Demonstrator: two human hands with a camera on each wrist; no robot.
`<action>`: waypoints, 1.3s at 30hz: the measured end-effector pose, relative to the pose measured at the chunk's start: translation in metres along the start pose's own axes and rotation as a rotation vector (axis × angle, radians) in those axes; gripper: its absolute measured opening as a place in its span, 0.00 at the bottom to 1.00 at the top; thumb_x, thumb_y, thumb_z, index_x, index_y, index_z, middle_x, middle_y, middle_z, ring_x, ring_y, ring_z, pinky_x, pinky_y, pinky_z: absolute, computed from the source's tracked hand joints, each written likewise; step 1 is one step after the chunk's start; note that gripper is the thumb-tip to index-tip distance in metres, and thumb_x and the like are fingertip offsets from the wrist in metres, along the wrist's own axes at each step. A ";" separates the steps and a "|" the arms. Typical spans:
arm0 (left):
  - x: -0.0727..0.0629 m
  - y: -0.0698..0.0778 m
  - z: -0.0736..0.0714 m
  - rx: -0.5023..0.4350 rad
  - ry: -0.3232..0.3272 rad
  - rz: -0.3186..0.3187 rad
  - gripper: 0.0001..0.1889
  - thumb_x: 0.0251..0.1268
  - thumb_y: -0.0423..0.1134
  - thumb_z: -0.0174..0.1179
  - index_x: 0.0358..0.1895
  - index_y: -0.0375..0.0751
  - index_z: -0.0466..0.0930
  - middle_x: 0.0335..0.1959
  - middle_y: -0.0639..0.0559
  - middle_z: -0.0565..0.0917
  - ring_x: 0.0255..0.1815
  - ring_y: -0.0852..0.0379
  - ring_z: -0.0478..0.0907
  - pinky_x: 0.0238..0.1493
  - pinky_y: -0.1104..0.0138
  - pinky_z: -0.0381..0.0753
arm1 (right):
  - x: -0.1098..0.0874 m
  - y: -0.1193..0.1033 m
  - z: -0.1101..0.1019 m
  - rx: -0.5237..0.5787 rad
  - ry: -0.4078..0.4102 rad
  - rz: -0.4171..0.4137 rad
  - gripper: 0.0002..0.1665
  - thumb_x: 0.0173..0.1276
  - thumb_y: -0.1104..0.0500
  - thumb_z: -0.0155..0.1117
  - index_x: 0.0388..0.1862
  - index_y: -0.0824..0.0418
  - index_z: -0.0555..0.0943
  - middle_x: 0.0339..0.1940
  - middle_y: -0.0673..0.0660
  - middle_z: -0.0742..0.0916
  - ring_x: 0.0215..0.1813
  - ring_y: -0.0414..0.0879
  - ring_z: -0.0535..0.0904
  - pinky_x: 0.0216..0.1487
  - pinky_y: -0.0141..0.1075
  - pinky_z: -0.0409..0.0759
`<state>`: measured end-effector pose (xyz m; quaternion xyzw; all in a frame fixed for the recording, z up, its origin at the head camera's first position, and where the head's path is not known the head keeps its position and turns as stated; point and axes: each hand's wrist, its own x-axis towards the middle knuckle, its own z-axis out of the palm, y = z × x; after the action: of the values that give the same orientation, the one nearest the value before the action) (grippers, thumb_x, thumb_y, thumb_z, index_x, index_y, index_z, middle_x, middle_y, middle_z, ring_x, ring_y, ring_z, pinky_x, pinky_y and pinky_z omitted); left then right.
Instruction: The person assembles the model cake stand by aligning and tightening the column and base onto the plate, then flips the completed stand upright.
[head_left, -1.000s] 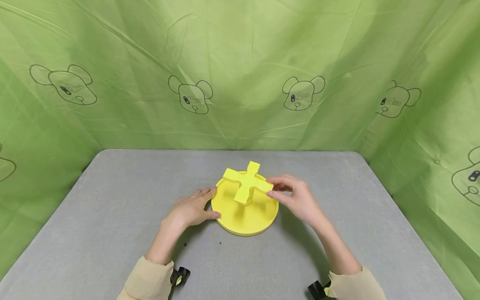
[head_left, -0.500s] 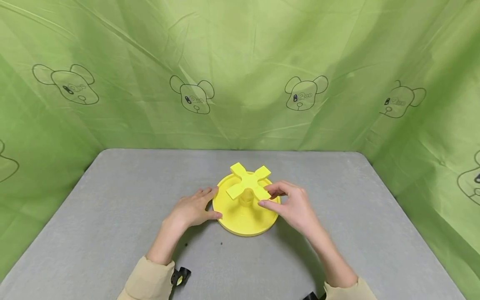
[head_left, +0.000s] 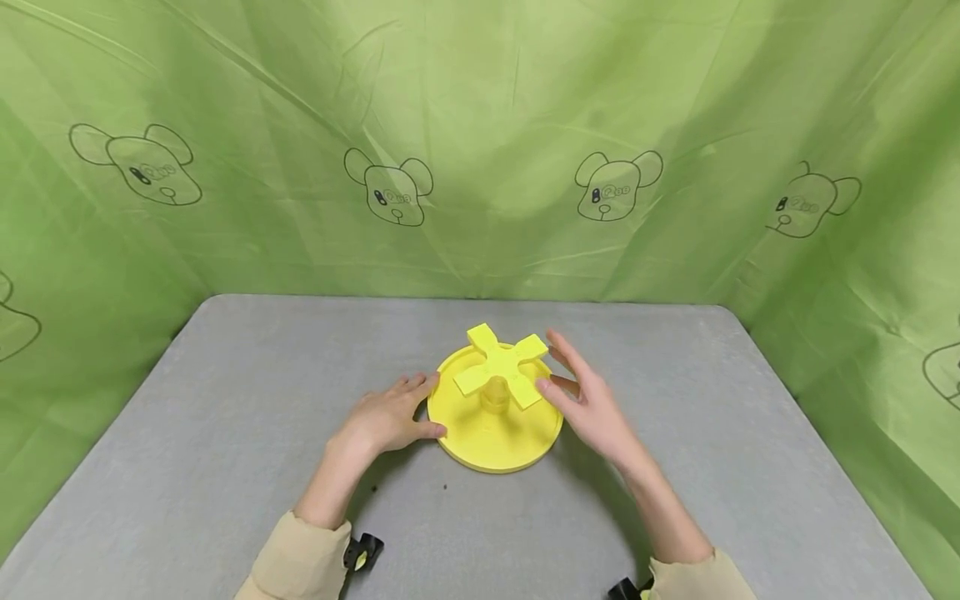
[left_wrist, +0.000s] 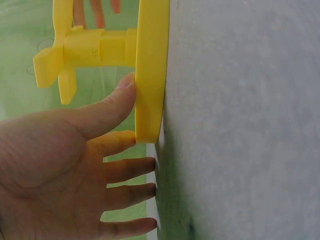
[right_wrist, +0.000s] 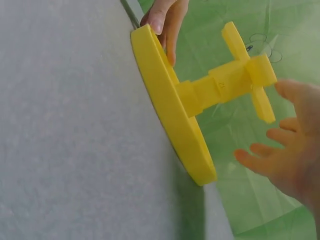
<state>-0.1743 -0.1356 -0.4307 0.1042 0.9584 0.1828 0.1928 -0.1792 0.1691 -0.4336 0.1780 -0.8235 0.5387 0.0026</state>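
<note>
A yellow round base with a raised rim lies flat on the grey table. From its middle rises a stepped yellow post, topped by a yellow cross-shaped handle with flared arms. My left hand rests at the base's left side, thumb and index finger touching the rim; the left wrist view shows its other fingers straight down at the table. My right hand is spread beside the cross handle, its thumb tip right at one arm. In the right wrist view its fingers stand apart with nothing between them.
The grey table has rounded far corners. Green cloth printed with bear outlines hangs behind it and along both sides. A black wrist mount sits at the left sleeve, and another at the right. Tiny dark specks lie near the left forearm.
The cross handle has turned clockwise as seen from above while my right hand pinched one arm. Now the right fingers have spread and let go. My left hand stays at the rim.
</note>
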 end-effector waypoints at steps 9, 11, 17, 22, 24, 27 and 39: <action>-0.002 0.002 -0.001 -0.004 0.002 0.002 0.45 0.69 0.60 0.64 0.83 0.49 0.55 0.84 0.43 0.59 0.85 0.38 0.54 0.77 0.29 0.55 | -0.001 0.000 0.004 0.094 -0.087 0.017 0.45 0.76 0.55 0.65 0.85 0.51 0.55 0.86 0.55 0.61 0.74 0.69 0.73 0.68 0.40 0.81; -0.001 0.002 -0.001 -0.002 0.002 0.002 0.45 0.69 0.60 0.64 0.83 0.50 0.55 0.84 0.43 0.59 0.85 0.38 0.54 0.77 0.29 0.55 | -0.001 0.000 0.004 0.080 -0.061 0.002 0.43 0.75 0.56 0.66 0.84 0.52 0.59 0.85 0.56 0.64 0.74 0.66 0.73 0.67 0.40 0.82; 0.001 0.000 0.000 0.002 0.003 0.001 0.45 0.69 0.59 0.64 0.83 0.49 0.54 0.84 0.43 0.58 0.85 0.38 0.54 0.77 0.29 0.54 | -0.001 -0.001 0.004 0.055 0.024 -0.055 0.36 0.74 0.61 0.66 0.79 0.61 0.68 0.77 0.60 0.73 0.76 0.56 0.72 0.68 0.39 0.82; 0.001 0.000 0.000 -0.001 0.005 0.000 0.45 0.69 0.60 0.64 0.83 0.50 0.54 0.84 0.44 0.58 0.85 0.39 0.54 0.77 0.29 0.54 | -0.001 -0.002 0.002 0.030 0.069 -0.055 0.30 0.74 0.60 0.67 0.74 0.59 0.75 0.71 0.60 0.79 0.70 0.52 0.77 0.63 0.26 0.81; 0.000 0.000 0.000 -0.002 0.006 0.001 0.46 0.69 0.60 0.64 0.83 0.49 0.54 0.84 0.43 0.59 0.85 0.39 0.54 0.77 0.29 0.55 | -0.001 -0.002 0.001 0.018 0.077 -0.059 0.27 0.73 0.60 0.68 0.70 0.60 0.78 0.68 0.59 0.82 0.66 0.51 0.80 0.62 0.27 0.82; 0.000 0.001 0.000 0.001 0.010 0.007 0.46 0.68 0.60 0.64 0.83 0.49 0.55 0.84 0.43 0.59 0.85 0.38 0.55 0.76 0.29 0.56 | -0.001 -0.001 0.001 0.003 0.081 -0.072 0.24 0.72 0.61 0.69 0.66 0.63 0.81 0.62 0.59 0.85 0.60 0.48 0.83 0.61 0.32 0.84; 0.001 0.000 0.000 -0.003 0.003 0.001 0.46 0.69 0.59 0.64 0.83 0.50 0.54 0.84 0.43 0.58 0.85 0.38 0.53 0.77 0.30 0.55 | -0.004 -0.008 0.003 -0.129 0.077 -0.120 0.22 0.62 0.56 0.79 0.55 0.50 0.87 0.50 0.47 0.89 0.47 0.39 0.83 0.56 0.39 0.86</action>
<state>-0.1750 -0.1352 -0.4314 0.1043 0.9583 0.1846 0.1917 -0.1723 0.1651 -0.4285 0.2058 -0.8436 0.4898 0.0779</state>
